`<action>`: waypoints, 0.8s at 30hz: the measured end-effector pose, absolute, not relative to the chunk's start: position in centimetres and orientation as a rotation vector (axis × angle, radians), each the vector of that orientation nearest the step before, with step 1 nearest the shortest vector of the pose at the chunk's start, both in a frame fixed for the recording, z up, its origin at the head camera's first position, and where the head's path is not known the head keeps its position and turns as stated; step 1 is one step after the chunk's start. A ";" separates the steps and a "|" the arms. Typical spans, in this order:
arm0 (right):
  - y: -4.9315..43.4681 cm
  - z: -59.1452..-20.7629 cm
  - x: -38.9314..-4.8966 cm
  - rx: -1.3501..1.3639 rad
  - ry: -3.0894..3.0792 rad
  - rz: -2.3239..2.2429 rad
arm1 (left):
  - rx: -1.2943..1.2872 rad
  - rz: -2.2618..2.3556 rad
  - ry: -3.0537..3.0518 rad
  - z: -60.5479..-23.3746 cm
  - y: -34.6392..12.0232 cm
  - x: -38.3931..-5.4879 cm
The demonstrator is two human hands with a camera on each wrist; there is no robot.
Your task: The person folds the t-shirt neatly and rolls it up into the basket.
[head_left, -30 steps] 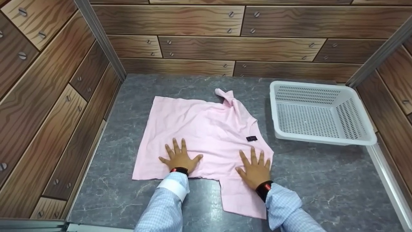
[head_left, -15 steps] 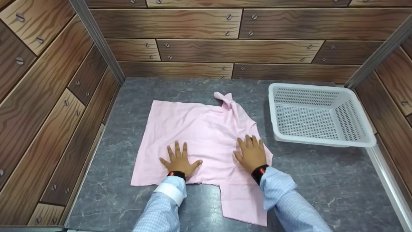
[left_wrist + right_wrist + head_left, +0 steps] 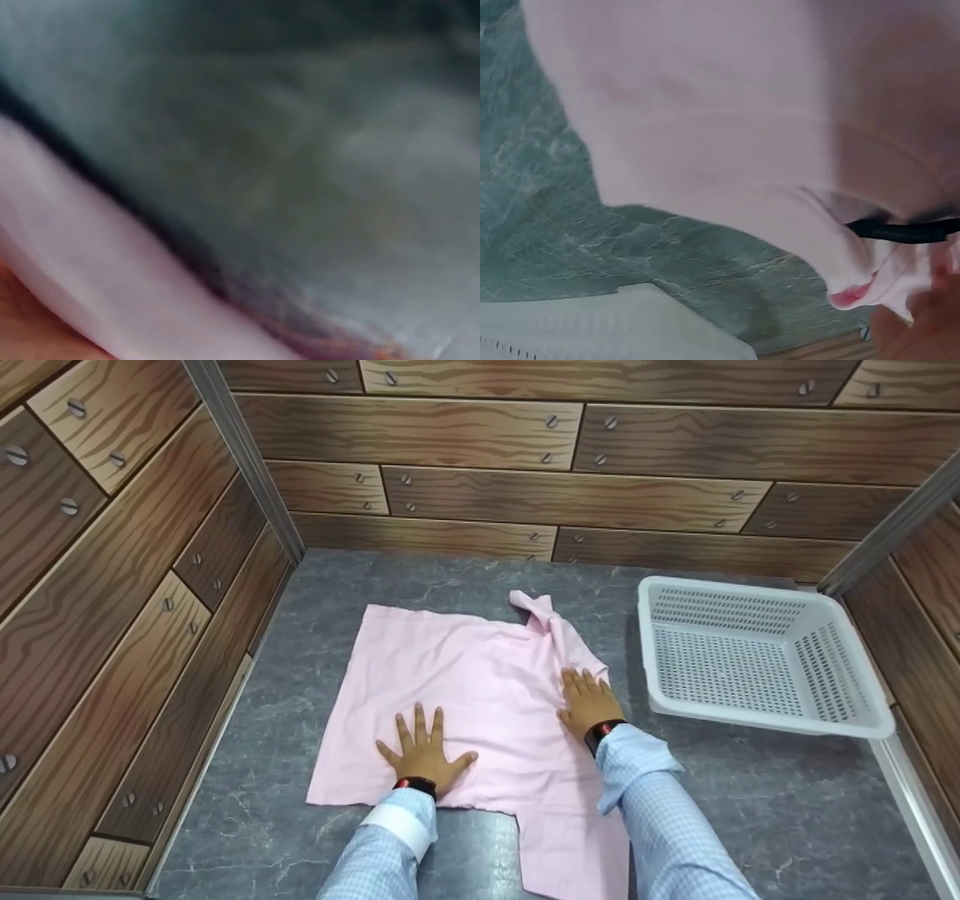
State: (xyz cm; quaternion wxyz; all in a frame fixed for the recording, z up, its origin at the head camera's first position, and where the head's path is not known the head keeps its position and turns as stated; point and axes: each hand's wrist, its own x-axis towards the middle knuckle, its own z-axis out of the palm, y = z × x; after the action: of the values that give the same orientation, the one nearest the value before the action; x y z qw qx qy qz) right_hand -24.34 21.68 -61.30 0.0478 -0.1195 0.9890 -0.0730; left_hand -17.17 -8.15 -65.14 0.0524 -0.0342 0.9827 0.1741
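A pink T-shirt (image 3: 480,660) lies spread on the grey marbled surface, hem to the left and neckline to the right. Its near sleeve (image 3: 574,851) lies flat; the far sleeve (image 3: 536,611) is bunched and twisted. My left hand (image 3: 426,757) rests on the body of the shirt, fingers spread wide. Beside the neckline, my right hand (image 3: 591,709) lies on the cloth with straight fingers. A black label (image 3: 900,231) shows inside the collar in the right wrist view; in the head view it is hidden under that hand. The left wrist view is a blurred close-up of the shirt's edge (image 3: 97,255).
On the right stands a white perforated plastic basket (image 3: 765,723), with a gap between it and the shirt. Wood-patterned walls (image 3: 480,495) with metal corner posts (image 3: 247,457) enclose the surface at the back and both sides.
My right hand has slid away from me along the neckline, from below the label to over it, its fingers drawing together. My left hand stays in place. The head view has tilted slightly.
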 end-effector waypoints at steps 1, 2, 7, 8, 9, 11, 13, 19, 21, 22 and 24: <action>21.9 -61.4 -24.3 -0.340 2.983 -0.237 | -0.100 0.533 2.983 -65.2 -8.1 -17.0; 22.1 -61.4 -24.3 -0.309 2.955 -0.255 | -0.098 0.542 2.980 -65.1 -8.1 -17.0; 22.0 -61.1 -24.1 -0.134 2.950 -0.256 | -0.098 0.550 2.988 -65.0 -8.2 -16.8; 21.8 -61.0 -24.1 -0.101 2.961 -0.235 | -0.100 0.544 2.989 -65.0 -8.2 -16.8; 21.6 -61.0 -24.1 -0.073 2.974 -0.207 | -0.102 0.534 2.986 -65.0 -8.2 -16.8; 20.9 -60.7 -23.9 -0.030 2.997 -0.153 | -0.101 0.526 2.976 -64.9 -8.2 -16.8; 20.2 -60.5 -23.6 -0.019 3.018 -0.102 | -0.098 0.547 2.966 -64.6 -8.1 -16.8; 18.7 -60.7 -22.3 -0.165 3.048 -0.036 | -0.109 0.582 2.944 -64.2 -8.0 -16.7; 18.8 -61.0 -22.1 -0.156 3.040 -0.088 | -0.110 0.572 2.953 -64.3 -8.0 -16.7; 18.9 -61.2 -22.1 -0.138 3.034 -0.113 | -0.113 0.568 2.953 -64.4 -8.0 -16.7; 19.2 -61.6 -22.0 -0.102 3.023 -0.155 | -0.109 0.569 2.964 -64.6 -8.0 -16.7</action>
State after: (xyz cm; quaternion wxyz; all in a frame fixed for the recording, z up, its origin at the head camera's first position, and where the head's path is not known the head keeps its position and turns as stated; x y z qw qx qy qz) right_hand -22.05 19.22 -61.59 0.0563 -0.0335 0.9966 -0.0510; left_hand -16.68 -7.97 -64.65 0.0608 -0.0359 0.9796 0.1882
